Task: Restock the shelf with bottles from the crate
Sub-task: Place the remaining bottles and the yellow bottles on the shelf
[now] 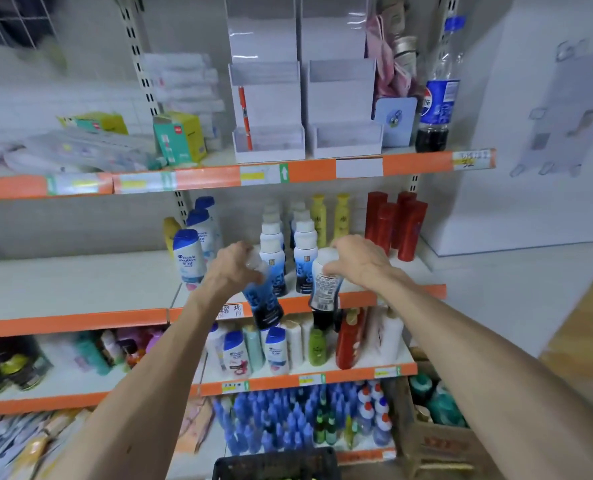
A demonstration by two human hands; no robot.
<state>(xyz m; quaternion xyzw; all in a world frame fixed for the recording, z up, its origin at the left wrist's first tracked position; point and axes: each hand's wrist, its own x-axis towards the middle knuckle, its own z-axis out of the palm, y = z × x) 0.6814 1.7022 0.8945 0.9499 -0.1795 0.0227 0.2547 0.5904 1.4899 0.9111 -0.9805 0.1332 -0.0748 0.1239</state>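
My left hand (231, 271) grips the white cap of a blue-and-black bottle (265, 303), which hangs tilted in front of the middle shelf's orange edge (80, 322). My right hand (355, 259) holds a matching bottle (324, 287) by its top, its printed back label facing me. Both bottles hover just in front of two rows of the same white-capped blue bottles (304, 261) that stand on the middle shelf. The black crate (276, 464) shows at the bottom edge, below my arms.
White-and-blue shampoo bottles (188, 254) stand left of the rows, yellow (329, 220) and red bottles (397, 225) to the right. The upper shelf holds white display boxes (269, 140) and a cola bottle (437, 102). Lower shelves are packed with bottles. A cardboard box (433, 424) sits lower right.
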